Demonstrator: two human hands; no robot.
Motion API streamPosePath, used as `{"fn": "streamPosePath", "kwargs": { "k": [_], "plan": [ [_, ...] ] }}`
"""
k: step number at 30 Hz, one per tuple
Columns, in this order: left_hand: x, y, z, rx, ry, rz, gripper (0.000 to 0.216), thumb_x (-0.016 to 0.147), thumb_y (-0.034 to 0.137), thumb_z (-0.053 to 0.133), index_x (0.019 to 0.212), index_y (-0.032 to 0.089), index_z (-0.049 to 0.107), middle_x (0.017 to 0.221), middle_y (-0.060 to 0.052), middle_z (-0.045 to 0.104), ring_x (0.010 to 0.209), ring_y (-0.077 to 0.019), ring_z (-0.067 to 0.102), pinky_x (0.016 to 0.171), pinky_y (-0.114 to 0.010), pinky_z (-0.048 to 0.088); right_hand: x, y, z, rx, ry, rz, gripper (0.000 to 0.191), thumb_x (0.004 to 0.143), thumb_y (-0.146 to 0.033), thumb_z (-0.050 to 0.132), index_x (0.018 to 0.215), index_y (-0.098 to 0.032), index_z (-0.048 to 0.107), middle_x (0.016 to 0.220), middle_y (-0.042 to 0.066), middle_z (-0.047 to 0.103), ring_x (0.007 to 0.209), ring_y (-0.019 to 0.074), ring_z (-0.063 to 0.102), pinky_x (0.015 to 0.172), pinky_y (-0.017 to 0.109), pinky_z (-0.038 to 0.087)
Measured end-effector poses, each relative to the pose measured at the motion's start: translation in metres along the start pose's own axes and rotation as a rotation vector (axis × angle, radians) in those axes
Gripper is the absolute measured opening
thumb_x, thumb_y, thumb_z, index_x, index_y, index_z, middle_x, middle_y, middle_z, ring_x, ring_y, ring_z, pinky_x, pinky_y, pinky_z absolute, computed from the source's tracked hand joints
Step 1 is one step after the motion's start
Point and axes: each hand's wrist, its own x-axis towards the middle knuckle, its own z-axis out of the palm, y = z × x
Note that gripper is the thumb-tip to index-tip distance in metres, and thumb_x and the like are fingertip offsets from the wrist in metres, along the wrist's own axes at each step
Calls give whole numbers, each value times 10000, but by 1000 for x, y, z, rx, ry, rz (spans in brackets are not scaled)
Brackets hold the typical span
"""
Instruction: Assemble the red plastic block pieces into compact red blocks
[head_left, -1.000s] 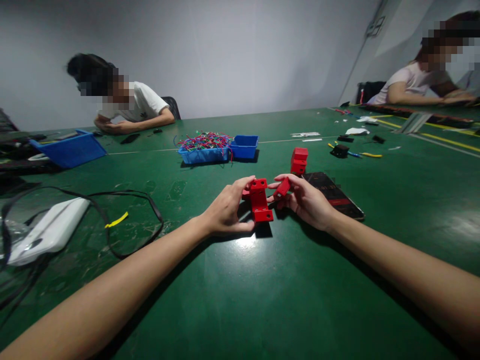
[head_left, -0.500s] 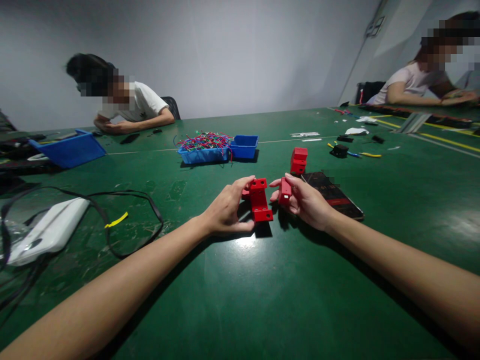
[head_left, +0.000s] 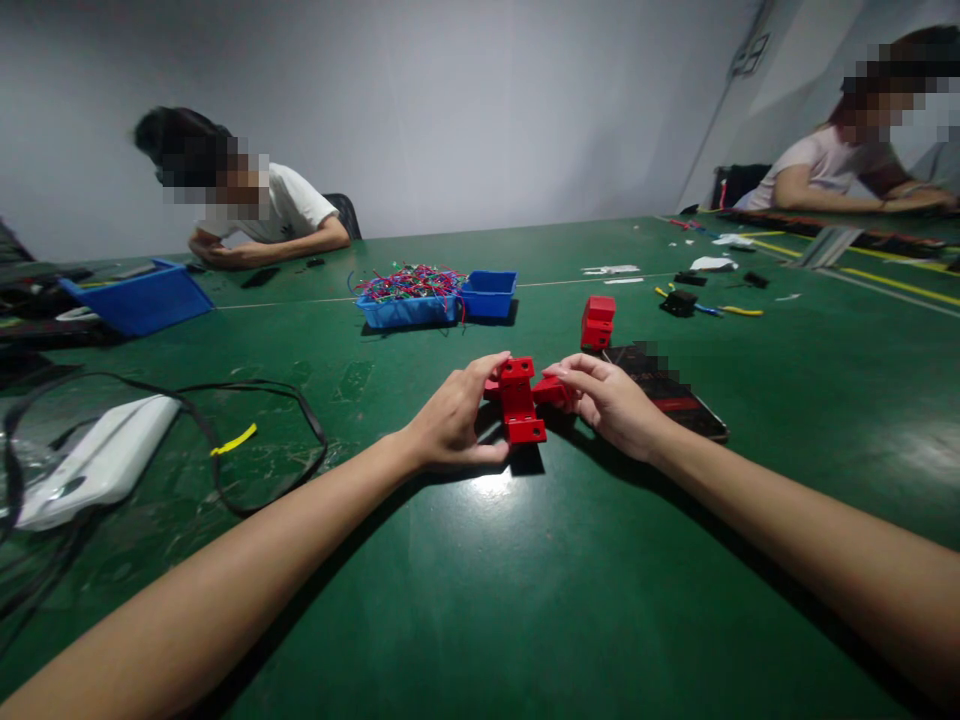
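Note:
My left hand [head_left: 461, 415] grips a red bracket-like part [head_left: 519, 402] with holes in its two end flanges, thumb at the lower end and fingers at the upper. Pinched in the fingertips of my right hand [head_left: 611, 400] is a smaller red block [head_left: 553, 391], turned toward the bracket's right side. The two red pieces are very close; I cannot tell whether they touch. Behind my right hand stands another red part [head_left: 598, 322] on the table. Under and beside that hand lies a dark smartphone [head_left: 694, 402].
A blue bin heaped with coloured wires [head_left: 411, 312] adjoins a small blue bin [head_left: 489, 294]. Left are a tilted blue tray [head_left: 142, 302], a white device [head_left: 101, 460], a black cable [head_left: 319, 420] and a yellow strip [head_left: 234, 440]. Two people [head_left: 289, 210] [head_left: 814, 170] sit across the table.
My right hand has turned the small red block and brought it left, close to the bracket. My left hand and the bracket have stayed in place.

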Motion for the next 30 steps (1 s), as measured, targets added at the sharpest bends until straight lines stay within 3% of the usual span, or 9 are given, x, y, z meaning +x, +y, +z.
{"fn": "streamPosePath", "kwargs": {
  "k": [8,14,19,25,30],
  "plan": [
    [0,1,-1,15,-18,-23,1016,712,310,751,1527,204,154,1478,-218,417,1205,-348,580,991,-534,524,-2,1,-2,-115,41,-49,472,656,-252,847,1062,-252,604,1169,27,639,774,127,651,669,275,526],
    [0,0,0,19,-11,-15,1013,711,307,743,1528,193,155,1477,-224,420,1211,-355,577,1003,-549,512,-2,1,-3,-77,-27,-3,691,660,-245,864,1250,-255,503,983,17,721,870,165,712,824,302,555],
    [-1,-1,0,9,-15,-21,1015,712,303,740,1532,204,150,1473,-224,427,1174,-352,603,1003,-564,506,-1,2,-3,-85,-54,-21,680,649,-225,867,1225,-244,507,950,4,735,869,178,730,845,333,561],
    [0,-1,0,0,-15,-17,1006,714,312,739,1527,195,158,1468,-229,429,1201,-364,587,1005,-571,509,0,3,-3,-94,-47,-23,608,658,-246,866,1173,-228,544,933,1,741,783,141,708,699,261,531],
    [1,0,0,4,-23,-27,1024,709,308,752,1530,208,148,1462,-217,439,1210,-363,581,1013,-573,504,2,6,-5,-105,-8,-41,460,634,-220,863,1036,-214,640,939,13,741,842,158,700,829,312,538]
  ]
}}
